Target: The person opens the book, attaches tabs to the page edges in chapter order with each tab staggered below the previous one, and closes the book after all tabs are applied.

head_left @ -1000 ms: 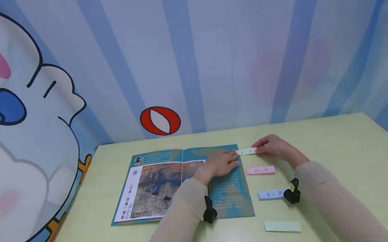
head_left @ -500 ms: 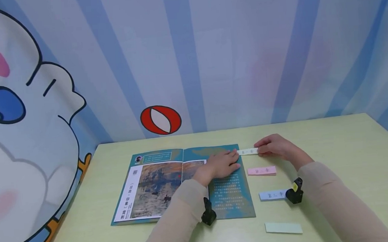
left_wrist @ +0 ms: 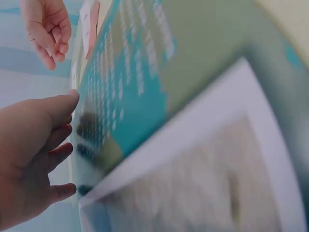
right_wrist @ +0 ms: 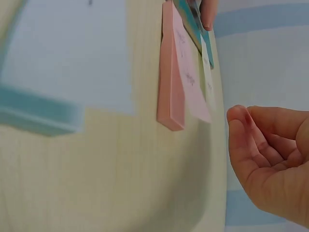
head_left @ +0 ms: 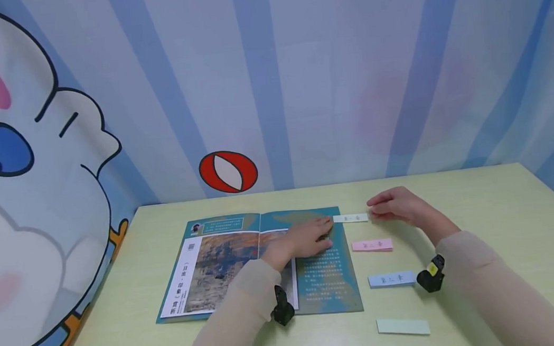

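Observation:
An open magazine (head_left: pixel 329 291) with a painting print lies on the table. A white paper tab (head_left: pixel 350 218) with handwriting sticks out past the right page's edge near its top. My left hand (head_left: pixel 302 238) is over that page with fingers loosely bent, fingertips just left of the tab; the left wrist view shows its fingers (left_wrist: pixel 60 157) apart and holding nothing. To the right of the tab's outer end, my right hand (head_left: pixel 398 208) is held loosely curled. In the right wrist view its thumb and forefinger (right_wrist: pixel 275 121) come together with nothing between them.
Down the right of the magazine lie a pink folded strip (head_left: pixel 372 245), a blue strip (head_left: pixel 391 279) and a pale green strip (head_left: pixel 403 326). Behind the table (head_left: pixel 488 207) hangs a blue-striped cloth (head_left: pixel 329 85) with a cartoon figure at left.
My right hand has let go of the white tab and moved slightly right. My left hand has shifted left, uncovering the tab's inner end on the page.

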Tool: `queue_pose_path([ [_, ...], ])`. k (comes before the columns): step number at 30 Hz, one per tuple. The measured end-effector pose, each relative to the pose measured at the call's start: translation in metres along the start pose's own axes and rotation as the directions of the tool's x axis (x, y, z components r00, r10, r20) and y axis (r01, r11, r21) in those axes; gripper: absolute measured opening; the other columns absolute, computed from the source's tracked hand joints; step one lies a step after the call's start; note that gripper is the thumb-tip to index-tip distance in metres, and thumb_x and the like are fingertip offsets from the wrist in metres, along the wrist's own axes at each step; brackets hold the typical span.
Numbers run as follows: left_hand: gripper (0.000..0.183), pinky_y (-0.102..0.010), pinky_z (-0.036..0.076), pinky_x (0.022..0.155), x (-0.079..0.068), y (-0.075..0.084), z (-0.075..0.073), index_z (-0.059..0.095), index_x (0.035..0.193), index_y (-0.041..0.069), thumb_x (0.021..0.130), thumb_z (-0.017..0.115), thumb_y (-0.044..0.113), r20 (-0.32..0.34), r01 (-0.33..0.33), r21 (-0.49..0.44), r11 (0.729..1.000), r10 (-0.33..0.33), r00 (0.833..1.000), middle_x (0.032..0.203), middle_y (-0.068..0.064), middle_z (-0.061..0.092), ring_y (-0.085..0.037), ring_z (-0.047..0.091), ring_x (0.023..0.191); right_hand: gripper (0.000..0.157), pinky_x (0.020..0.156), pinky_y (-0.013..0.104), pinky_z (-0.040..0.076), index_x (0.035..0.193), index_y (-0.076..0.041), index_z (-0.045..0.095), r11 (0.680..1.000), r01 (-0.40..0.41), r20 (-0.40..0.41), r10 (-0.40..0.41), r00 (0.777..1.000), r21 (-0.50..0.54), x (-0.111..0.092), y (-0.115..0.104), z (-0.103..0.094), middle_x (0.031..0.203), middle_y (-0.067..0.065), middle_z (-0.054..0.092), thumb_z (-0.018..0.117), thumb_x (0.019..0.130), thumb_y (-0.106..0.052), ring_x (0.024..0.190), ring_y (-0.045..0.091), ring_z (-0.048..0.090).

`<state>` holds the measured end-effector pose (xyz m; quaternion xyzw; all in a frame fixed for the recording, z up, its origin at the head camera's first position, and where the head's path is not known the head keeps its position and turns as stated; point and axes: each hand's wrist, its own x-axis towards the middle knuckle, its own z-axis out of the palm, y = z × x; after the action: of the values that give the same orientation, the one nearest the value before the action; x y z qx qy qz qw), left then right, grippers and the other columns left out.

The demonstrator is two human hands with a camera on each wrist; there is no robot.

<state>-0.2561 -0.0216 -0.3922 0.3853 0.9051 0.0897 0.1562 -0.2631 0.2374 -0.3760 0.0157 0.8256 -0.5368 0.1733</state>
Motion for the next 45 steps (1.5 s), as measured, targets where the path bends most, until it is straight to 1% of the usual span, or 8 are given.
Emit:
queue_pose_path([
  [8, 0.049, -0.035, 0.037, 0.102, -0.022, -0.005, -0.009, 0.043, 0.14, 0.01, 0.096, 0.051, 0.03, -0.14, -0.053, 0.173, 0.983, 0.078, 0.987, 0.141, -0.005, 0.045, -0.02, 0.043, 0.127, 0.04, 0.087, 0.035, 0.05, 0.127, 0.013, 0.047, 0.998, 0.066, 0.003, -0.066, 0.998, 0.015, -0.015, -0.009, 0.009, 0.112, 0.02, 0.062, 0.054, 0.094, -0.007, 0.093, 0.017, 0.064],
  [15, 0.047, -0.038, 0.041, 0.098, -0.051, 0.003, -0.017, 0.047, 0.137, 0.009, 0.094, 0.056, 0.028, -0.224, -0.079, 0.234, 0.969, 0.133, 0.965, 0.134, -0.008, 0.051, -0.023, 0.048, 0.122, 0.039, 0.089, 0.04, 0.048, 0.125, 0.015, 0.048, 0.992, 0.118, 0.039, -0.12, 0.992, 0.039, -0.033, -0.015, 0.02, 0.114, 0.023, 0.06, 0.056, 0.093, -0.007, 0.096, 0.021, 0.063],
  [20, 0.046, -0.037, 0.046, 0.092, -0.073, 0.012, -0.011, 0.051, 0.134, 0.01, 0.092, 0.059, 0.029, -0.254, -0.108, 0.326, 0.939, 0.198, 0.947, 0.128, -0.008, 0.056, -0.022, 0.055, 0.113, 0.038, 0.086, 0.036, 0.05, 0.122, 0.013, 0.051, 0.988, 0.146, 0.026, -0.147, 0.989, 0.05, -0.048, -0.011, 0.03, 0.113, 0.023, 0.061, 0.058, 0.092, -0.009, 0.093, 0.018, 0.063],
  [25, 0.046, -0.036, 0.046, 0.092, -0.092, 0.02, -0.003, 0.054, 0.131, 0.009, 0.091, 0.061, 0.029, -0.247, -0.16, 0.351, 0.922, 0.256, 0.934, 0.125, -0.008, 0.058, -0.021, 0.056, 0.111, 0.038, 0.083, 0.033, 0.051, 0.121, 0.015, 0.051, 0.981, 0.164, 0.042, -0.169, 0.985, 0.104, -0.065, -0.006, 0.042, 0.11, 0.022, 0.062, 0.059, 0.091, -0.007, 0.093, 0.018, 0.064],
  [30, 0.047, -0.038, 0.047, 0.09, -0.107, 0.025, 0.006, 0.053, 0.132, 0.01, 0.091, 0.061, 0.031, -0.209, -0.166, 0.34, 0.926, 0.247, 0.946, 0.127, -0.007, 0.056, -0.021, 0.054, 0.114, 0.038, 0.085, 0.033, 0.05, 0.123, 0.016, 0.049, 0.974, 0.127, 0.059, -0.14, 0.988, 0.187, -0.078, -0.001, 0.054, 0.115, 0.023, 0.06, 0.056, 0.092, -0.005, 0.099, 0.021, 0.064],
  [33, 0.047, -0.037, 0.049, 0.087, -0.114, 0.026, 0.012, 0.054, 0.131, 0.01, 0.09, 0.061, 0.032, -0.208, -0.178, 0.319, 0.931, 0.253, 0.945, 0.127, -0.008, 0.055, -0.022, 0.054, 0.113, 0.037, 0.086, 0.033, 0.05, 0.124, 0.015, 0.048, 0.972, 0.098, 0.078, -0.117, 0.99, 0.215, -0.083, 0.002, 0.059, 0.118, 0.023, 0.059, 0.054, 0.093, -0.004, 0.102, 0.023, 0.063],
  [38, 0.049, -0.036, 0.05, 0.084, -0.119, 0.028, 0.019, 0.054, 0.131, 0.01, 0.09, 0.062, 0.034, -0.193, -0.19, 0.297, 0.936, 0.254, 0.948, 0.128, -0.008, 0.054, -0.022, 0.054, 0.114, 0.04, 0.087, 0.034, 0.049, 0.127, 0.015, 0.045, 0.964, 0.043, 0.128, -0.079, 0.989, 0.262, -0.089, 0.008, 0.067, 0.124, 0.024, 0.055, 0.053, 0.093, -0.004, 0.104, 0.023, 0.061],
  [45, 0.055, -0.033, 0.044, 0.095, -0.118, 0.033, 0.026, 0.05, 0.135, 0.012, 0.089, 0.059, 0.041, -0.122, -0.197, 0.336, 0.921, 0.249, 0.961, 0.133, -0.007, 0.051, -0.021, 0.05, 0.119, 0.045, 0.089, 0.036, 0.048, 0.131, 0.018, 0.035, 0.948, 0.003, 0.169, -0.06, 0.984, 0.318, -0.092, 0.012, 0.078, 0.122, 0.025, 0.054, 0.05, 0.093, 0.0, 0.107, 0.025, 0.06],
])
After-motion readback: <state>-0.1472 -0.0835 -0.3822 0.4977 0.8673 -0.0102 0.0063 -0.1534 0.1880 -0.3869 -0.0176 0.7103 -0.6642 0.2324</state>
